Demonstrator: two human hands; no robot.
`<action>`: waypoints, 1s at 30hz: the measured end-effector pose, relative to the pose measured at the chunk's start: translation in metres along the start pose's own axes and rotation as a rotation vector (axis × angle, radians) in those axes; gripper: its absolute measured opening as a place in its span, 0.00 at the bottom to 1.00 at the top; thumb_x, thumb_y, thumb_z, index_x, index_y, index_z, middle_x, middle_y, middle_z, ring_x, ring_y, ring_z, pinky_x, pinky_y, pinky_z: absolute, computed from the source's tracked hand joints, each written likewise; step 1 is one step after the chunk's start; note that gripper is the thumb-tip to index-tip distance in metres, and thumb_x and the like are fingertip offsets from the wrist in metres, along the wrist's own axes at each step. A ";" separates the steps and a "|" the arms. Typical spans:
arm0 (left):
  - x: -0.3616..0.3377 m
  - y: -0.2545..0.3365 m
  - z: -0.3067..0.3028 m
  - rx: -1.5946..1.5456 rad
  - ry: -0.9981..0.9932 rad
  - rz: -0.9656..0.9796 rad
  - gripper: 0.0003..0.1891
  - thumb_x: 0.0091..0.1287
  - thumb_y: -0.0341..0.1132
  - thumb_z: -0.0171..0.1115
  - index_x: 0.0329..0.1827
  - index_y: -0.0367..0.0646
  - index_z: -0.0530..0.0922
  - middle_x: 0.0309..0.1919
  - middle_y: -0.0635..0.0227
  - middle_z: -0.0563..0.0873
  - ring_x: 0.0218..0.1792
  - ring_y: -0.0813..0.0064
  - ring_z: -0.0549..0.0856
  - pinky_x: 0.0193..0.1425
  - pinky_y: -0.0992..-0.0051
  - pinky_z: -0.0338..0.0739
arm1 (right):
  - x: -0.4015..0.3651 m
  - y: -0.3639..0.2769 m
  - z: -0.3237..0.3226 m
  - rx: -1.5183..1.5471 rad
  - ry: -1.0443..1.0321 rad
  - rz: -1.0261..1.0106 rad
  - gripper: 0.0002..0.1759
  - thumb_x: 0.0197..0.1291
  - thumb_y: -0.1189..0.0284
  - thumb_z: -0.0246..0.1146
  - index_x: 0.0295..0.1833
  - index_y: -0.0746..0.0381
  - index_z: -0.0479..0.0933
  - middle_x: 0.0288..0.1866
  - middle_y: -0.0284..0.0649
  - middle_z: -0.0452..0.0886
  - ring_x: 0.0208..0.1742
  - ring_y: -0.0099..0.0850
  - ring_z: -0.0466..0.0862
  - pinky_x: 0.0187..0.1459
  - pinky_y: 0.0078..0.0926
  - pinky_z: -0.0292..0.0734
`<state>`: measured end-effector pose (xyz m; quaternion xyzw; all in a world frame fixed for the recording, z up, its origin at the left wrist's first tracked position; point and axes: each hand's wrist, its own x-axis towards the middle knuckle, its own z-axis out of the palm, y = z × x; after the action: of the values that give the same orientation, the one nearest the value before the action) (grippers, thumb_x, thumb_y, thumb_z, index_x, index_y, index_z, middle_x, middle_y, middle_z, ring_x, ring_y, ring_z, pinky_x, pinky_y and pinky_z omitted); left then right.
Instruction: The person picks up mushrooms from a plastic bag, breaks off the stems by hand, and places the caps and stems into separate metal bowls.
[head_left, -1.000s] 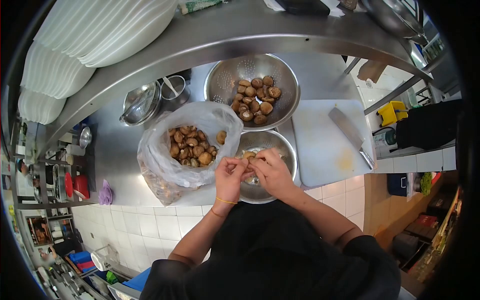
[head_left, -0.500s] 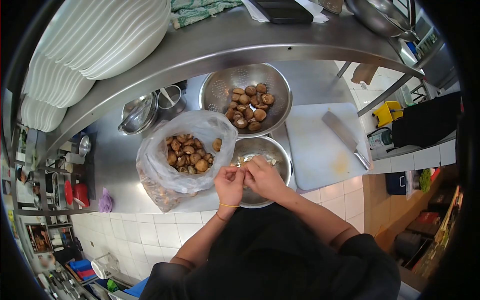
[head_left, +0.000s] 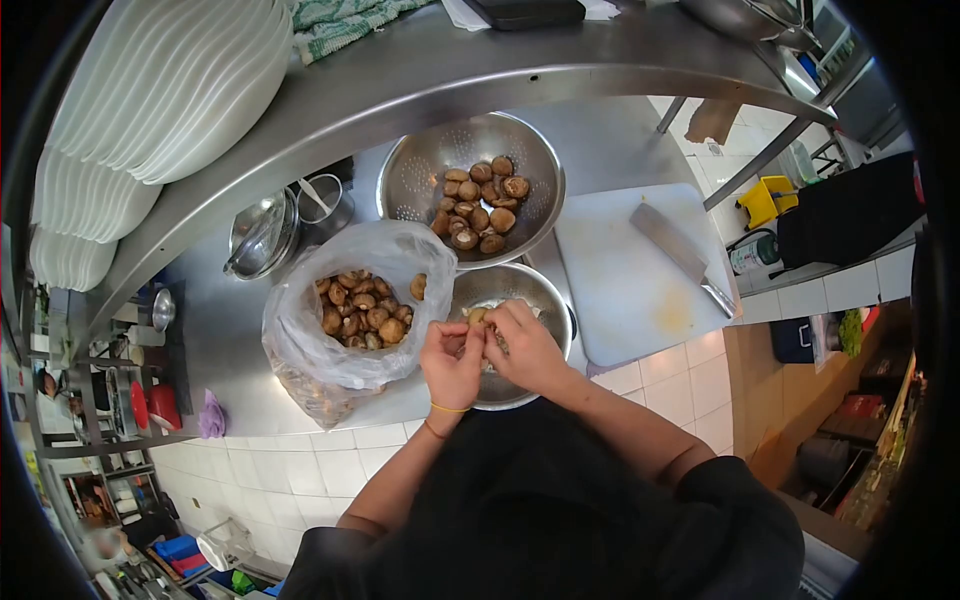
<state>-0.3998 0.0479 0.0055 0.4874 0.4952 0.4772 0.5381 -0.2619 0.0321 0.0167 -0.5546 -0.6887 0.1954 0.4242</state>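
Note:
Both of my hands meet over a steel bowl [head_left: 540, 290] that has pale scraps in it. A small brown mushroom [head_left: 478, 315] shows between the fingertips, partly hidden by them. My left hand [head_left: 452, 362] is closed in a pinch on it, a yellow band around the wrist. The fingers of my right hand [head_left: 525, 350] are curled and pinched on the same mushroom. Left of the bowl, an open plastic bag [head_left: 290, 300] holds many brown mushrooms [head_left: 365, 312]. Behind the bowl, a steel colander [head_left: 415, 165] contains more whole mushrooms [head_left: 480, 205].
On the right lies a white cutting board [head_left: 610, 280] with a cleaver [head_left: 668, 242] on it. Steel pans [head_left: 265, 235] and a pot [head_left: 330, 215] stand behind the bag. A steel shelf [head_left: 420, 75] crosses above, bearing stacked white plates [head_left: 180, 90].
The view has shifted slightly, so the counter items appear further left. My hands stay together over the bowl; the mushroom between the fingertips now shows more clearly.

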 end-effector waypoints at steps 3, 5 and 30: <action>0.004 -0.004 -0.004 -0.158 0.008 0.062 0.08 0.69 0.23 0.65 0.42 0.34 0.72 0.43 0.58 0.85 0.43 0.76 0.87 0.46 0.79 0.83 | 0.000 0.000 -0.004 0.090 0.014 -0.015 0.09 0.61 0.75 0.64 0.44 0.66 0.76 0.41 0.49 0.76 0.47 0.51 0.79 0.47 0.45 0.75; 0.002 0.007 -0.006 -0.165 -0.069 0.007 0.08 0.69 0.23 0.65 0.40 0.36 0.71 0.43 0.59 0.85 0.42 0.76 0.87 0.48 0.77 0.83 | 0.002 0.006 -0.007 0.111 -0.033 -0.010 0.09 0.61 0.74 0.64 0.45 0.66 0.76 0.40 0.49 0.77 0.46 0.50 0.79 0.46 0.45 0.76; 0.020 0.023 -0.022 -0.354 -0.103 -0.240 0.15 0.73 0.28 0.59 0.60 0.36 0.70 0.46 0.56 0.86 0.40 0.65 0.88 0.43 0.65 0.89 | -0.016 0.027 -0.039 0.021 -0.120 0.081 0.05 0.60 0.76 0.66 0.40 0.65 0.79 0.30 0.46 0.79 0.33 0.44 0.80 0.37 0.36 0.76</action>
<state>-0.4219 0.0707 0.0268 0.3464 0.4299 0.4637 0.6929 -0.2141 0.0178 0.0126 -0.5647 -0.6878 0.2525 0.3799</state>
